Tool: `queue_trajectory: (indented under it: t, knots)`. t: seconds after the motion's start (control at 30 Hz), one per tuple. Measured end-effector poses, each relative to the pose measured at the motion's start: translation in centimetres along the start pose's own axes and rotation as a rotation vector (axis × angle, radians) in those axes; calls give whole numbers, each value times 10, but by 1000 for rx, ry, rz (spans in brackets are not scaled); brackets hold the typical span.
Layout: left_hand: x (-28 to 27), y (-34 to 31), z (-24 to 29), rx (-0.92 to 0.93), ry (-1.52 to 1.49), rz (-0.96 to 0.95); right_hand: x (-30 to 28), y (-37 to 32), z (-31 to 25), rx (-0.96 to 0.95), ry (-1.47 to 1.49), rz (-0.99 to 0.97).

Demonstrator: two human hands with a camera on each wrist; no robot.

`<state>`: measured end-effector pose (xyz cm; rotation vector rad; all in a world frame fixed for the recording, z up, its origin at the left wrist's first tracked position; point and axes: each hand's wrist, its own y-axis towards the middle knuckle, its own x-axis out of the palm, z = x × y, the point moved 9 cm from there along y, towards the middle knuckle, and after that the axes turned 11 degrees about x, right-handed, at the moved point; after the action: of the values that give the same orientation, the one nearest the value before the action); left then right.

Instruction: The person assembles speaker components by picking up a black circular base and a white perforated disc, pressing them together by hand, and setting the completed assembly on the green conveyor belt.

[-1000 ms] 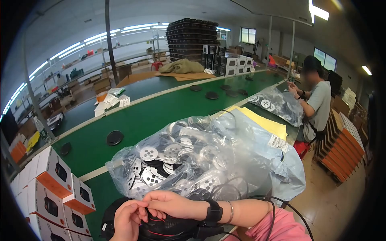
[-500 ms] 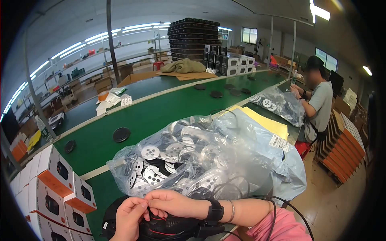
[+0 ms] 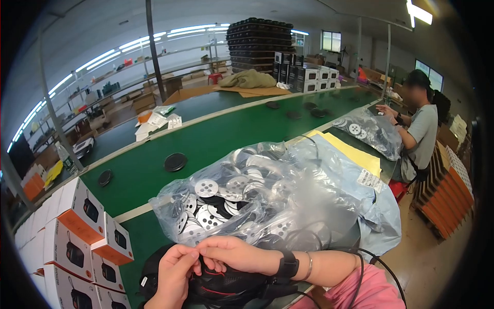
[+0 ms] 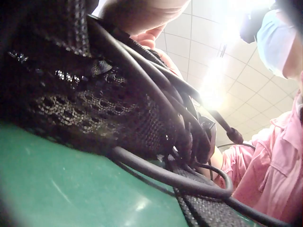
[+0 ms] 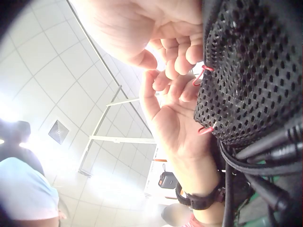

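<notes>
In the head view my left hand (image 3: 174, 270) and right hand (image 3: 234, 253) meet at the fingertips over a black mesh bag (image 3: 226, 287). The right wrist view shows both hands with loosely curled fingers, nothing visible between the left hand (image 5: 182, 125) and the right hand (image 5: 147, 28) above it. Beside them is the perforated black mesh (image 5: 251, 66) with small red cords. Dark cables (image 4: 156, 175) loop around the mesh in the left wrist view. Just beyond my hands lies a clear plastic bag (image 3: 314, 206) full of white and black discs with holes (image 3: 207, 188).
White-and-orange boxes (image 3: 72, 252) stand stacked at the left. Black round pieces (image 3: 175, 162) lie on the green conveyor belt (image 3: 139, 180). A yellow sheet (image 3: 355, 152) and a pale blue bag (image 3: 383, 216) are at the right. Farther right, a seated person (image 3: 424, 123) works beside another disc bag (image 3: 368, 131).
The head view has turned a little left, so the scene sits farther right in it. My hands remain together over the mesh bag, fingers shifting only slightly.
</notes>
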<state>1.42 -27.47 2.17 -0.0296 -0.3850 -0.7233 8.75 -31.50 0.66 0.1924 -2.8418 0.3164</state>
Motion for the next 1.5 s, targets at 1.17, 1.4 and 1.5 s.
queue_trajectory:
  t: [1.17, 1.4, 1.5]
  knots:
    - [8, -1, 0, -48, -26, -63, -3, -1, 0, 38, 27, 15]
    - [9, 0, 0, -46, -28, -90, -4, 0, 1, 45, -13, 21]
    - [9, 0, 0, -48, -26, -86, -4, 0, 1, 45, -16, 22]
